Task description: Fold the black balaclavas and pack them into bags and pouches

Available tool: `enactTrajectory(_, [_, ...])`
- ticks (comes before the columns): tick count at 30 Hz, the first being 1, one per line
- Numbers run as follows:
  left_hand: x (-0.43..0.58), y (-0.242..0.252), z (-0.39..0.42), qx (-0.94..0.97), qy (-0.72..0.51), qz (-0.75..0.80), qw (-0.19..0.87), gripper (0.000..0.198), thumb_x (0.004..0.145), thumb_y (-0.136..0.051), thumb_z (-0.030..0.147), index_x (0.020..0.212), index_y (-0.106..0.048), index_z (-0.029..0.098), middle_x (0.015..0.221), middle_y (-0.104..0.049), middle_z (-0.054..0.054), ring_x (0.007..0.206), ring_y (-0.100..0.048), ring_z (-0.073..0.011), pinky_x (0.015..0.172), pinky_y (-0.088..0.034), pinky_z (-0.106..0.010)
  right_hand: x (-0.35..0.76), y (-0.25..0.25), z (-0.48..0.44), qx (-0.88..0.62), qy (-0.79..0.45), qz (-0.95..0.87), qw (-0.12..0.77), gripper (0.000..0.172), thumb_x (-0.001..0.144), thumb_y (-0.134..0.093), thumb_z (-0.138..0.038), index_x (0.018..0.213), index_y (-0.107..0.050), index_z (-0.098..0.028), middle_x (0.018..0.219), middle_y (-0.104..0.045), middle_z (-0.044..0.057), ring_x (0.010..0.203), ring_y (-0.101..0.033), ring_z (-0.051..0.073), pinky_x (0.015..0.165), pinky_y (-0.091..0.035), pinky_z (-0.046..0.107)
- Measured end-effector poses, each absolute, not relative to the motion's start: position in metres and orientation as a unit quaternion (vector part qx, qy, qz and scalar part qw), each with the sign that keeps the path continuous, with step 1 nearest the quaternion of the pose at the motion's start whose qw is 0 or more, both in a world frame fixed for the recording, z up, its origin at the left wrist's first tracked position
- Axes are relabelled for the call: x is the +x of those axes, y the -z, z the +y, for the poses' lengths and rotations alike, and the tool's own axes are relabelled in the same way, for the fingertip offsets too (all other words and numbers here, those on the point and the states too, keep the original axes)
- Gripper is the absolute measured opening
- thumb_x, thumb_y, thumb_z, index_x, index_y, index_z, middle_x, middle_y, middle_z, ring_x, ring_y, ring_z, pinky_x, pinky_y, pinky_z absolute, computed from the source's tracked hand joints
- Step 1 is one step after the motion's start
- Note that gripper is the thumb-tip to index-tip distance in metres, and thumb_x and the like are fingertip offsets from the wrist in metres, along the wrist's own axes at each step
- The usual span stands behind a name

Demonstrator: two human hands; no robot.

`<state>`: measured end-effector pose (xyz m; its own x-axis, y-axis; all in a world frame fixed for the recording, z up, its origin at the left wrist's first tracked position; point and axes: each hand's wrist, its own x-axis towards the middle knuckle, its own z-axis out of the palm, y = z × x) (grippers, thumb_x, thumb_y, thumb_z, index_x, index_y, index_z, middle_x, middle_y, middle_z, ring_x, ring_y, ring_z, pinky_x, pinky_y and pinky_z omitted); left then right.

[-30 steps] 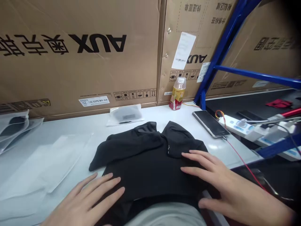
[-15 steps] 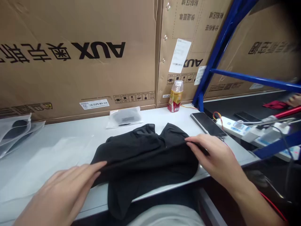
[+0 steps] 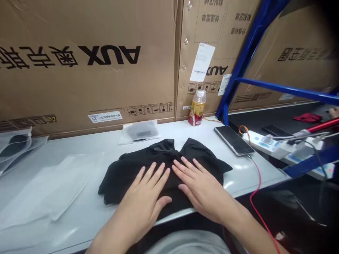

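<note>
A black garment (image 3: 122, 176) lies loosely folded at the front edge of the white table (image 3: 87, 218), with part of it hanging toward the edge. My left hand (image 3: 144, 197) rests flat on its middle, fingers spread. Beside it my right hand (image 3: 196, 183) also lies flat on the cloth, fingers stretched out. The two hands' fingertips are close but apart. What kind of garment it is, I cannot tell.
Clear plastic bags (image 3: 53, 190) lie to the left. A packed bag (image 3: 140, 130) sits behind the garment. A bottle (image 3: 197, 107), a phone (image 3: 234, 140) on a red cable, and a power strip (image 3: 265, 143) stand right. Cardboard boxes (image 3: 87, 88) and a blue frame (image 3: 238, 67) border the table.
Both hands have let go of the pinched edges of the black garment and moved inward, now flat on it. The lifted front fold has come down onto the rest.
</note>
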<state>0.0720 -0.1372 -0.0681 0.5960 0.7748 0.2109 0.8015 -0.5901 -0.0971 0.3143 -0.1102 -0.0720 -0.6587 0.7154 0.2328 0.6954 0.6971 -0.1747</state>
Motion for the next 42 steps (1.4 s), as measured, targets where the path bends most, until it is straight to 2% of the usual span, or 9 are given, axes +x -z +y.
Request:
enactTrajectory(10, [0.047, 0.062, -0.142, -0.878, 0.063, -0.471, 0.057, 0.063, 0.108, -0.045, 0.053, 0.165, -0.031, 0.029, 0.168, -0.037, -0.003, 0.155, -0.038, -0.0325, 0.121, -0.041, -0.059, 0.411, 0.088, -0.091, -0.576, 0.037, -0.795, 0.185, 0.050, 0.107, -0.042, -0.050, 0.140, -0.062, -0.018, 0.158, -0.054, 0.014, 0.150, -0.042, 0.043, 0.113, -0.044, 0.063])
enactTrajectory(15, [0.097, 0.042, -0.129, -0.892, 0.051, -0.449, -0.007, 0.067, 0.107, -0.039, 0.061, 0.161, -0.042, 0.020, 0.167, -0.038, -0.007, 0.156, -0.036, -0.0365, 0.121, -0.039, -0.065, 0.420, 0.070, -0.087, -0.655, -0.035, -0.735, 0.173, 0.048, 0.097, -0.050, -0.071, 0.085, -0.061, -0.026, 0.095, -0.071, 0.008, 0.090, -0.070, 0.030, 0.079, -0.053, 0.043])
enactTrajectory(18, [0.117, 0.041, -0.123, -0.886, 0.033, -0.461, -0.037, 0.069, 0.106, -0.046, 0.060, 0.159, -0.044, 0.016, 0.167, -0.039, -0.011, 0.155, -0.037, -0.0390, 0.120, -0.040, -0.067, 0.409, 0.061, -0.084, -0.686, -0.068, -0.704, 0.171, 0.046, 0.095, -0.051, -0.071, 0.094, -0.059, -0.026, 0.091, -0.069, 0.005, 0.081, -0.068, 0.027, 0.069, -0.049, 0.037])
enactTrajectory(22, [0.117, 0.053, -0.123, -0.882, 0.042, -0.468, -0.043, 0.067, 0.107, -0.047, 0.056, 0.162, -0.040, 0.019, 0.169, -0.036, -0.008, 0.156, -0.035, -0.0367, 0.122, -0.038, -0.066, 0.408, 0.059, -0.079, -0.682, -0.058, -0.712, 0.158, 0.045, 0.091, -0.058, -0.070, 0.094, -0.063, -0.025, 0.103, -0.070, 0.009, 0.098, -0.068, 0.031, 0.080, -0.049, 0.040])
enactTrajectory(27, [0.116, 0.063, -0.131, -0.880, 0.076, -0.468, -0.035, 0.067, 0.107, -0.043, 0.057, 0.163, -0.036, 0.021, 0.170, -0.034, -0.007, 0.158, -0.032, -0.0348, 0.124, -0.035, -0.065, 0.385, 0.039, -0.085, -0.690, -0.108, -0.688, 0.197, 0.029, 0.094, -0.060, -0.056, 0.092, -0.057, -0.028, 0.075, -0.066, -0.001, 0.066, -0.063, 0.023, 0.060, -0.044, 0.033])
enactTrajectory(29, [0.120, 0.061, -0.132, -0.877, 0.087, -0.471, -0.038, 0.068, 0.107, -0.045, 0.057, 0.163, -0.037, 0.020, 0.170, -0.035, -0.009, 0.158, -0.030, -0.0359, 0.124, -0.034, -0.066, 0.354, 0.030, -0.093, -0.677, -0.065, -0.664, 0.311, 0.027, 0.092, -0.066, -0.048, 0.107, -0.058, -0.027, 0.090, -0.072, 0.002, 0.077, -0.069, 0.025, 0.066, -0.049, 0.034])
enactTrajectory(33, [0.108, 0.057, -0.135, -0.876, 0.092, -0.469, -0.068, 0.056, 0.106, -0.052, 0.047, 0.157, -0.047, 0.023, 0.165, -0.045, -0.009, 0.157, -0.034, -0.0364, 0.124, -0.032, -0.070, 0.288, 0.032, -0.109, -0.550, -0.114, -0.705, 0.432, 0.063, 0.096, -0.067, -0.045, 0.149, -0.042, -0.023, 0.117, -0.074, 0.010, 0.108, -0.072, 0.028, 0.091, -0.058, 0.041])
enactTrajectory(37, [0.058, 0.057, -0.142, -0.866, 0.109, -0.485, -0.062, 0.041, 0.107, -0.050, 0.030, 0.146, -0.060, 0.027, 0.155, -0.058, -0.006, 0.150, -0.047, -0.0320, 0.123, -0.036, -0.067, 0.268, 0.051, -0.114, -0.403, -0.154, -0.854, 0.292, 0.039, 0.104, -0.057, -0.030, 0.142, -0.059, -0.021, 0.142, -0.068, 0.011, 0.142, -0.056, 0.031, 0.122, -0.041, 0.055])
enactTrajectory(42, [0.030, 0.049, -0.145, -0.833, 0.183, -0.522, -0.015, 0.040, 0.109, -0.046, 0.035, 0.145, -0.061, 0.028, 0.151, -0.063, -0.002, 0.142, -0.057, -0.0241, 0.123, -0.044, -0.050, 0.286, 0.048, -0.106, -0.343, -0.179, -0.895, 0.223, 0.023, 0.104, -0.058, -0.023, 0.119, -0.075, -0.024, 0.133, -0.075, 0.004, 0.140, -0.059, 0.025, 0.127, -0.035, 0.050])
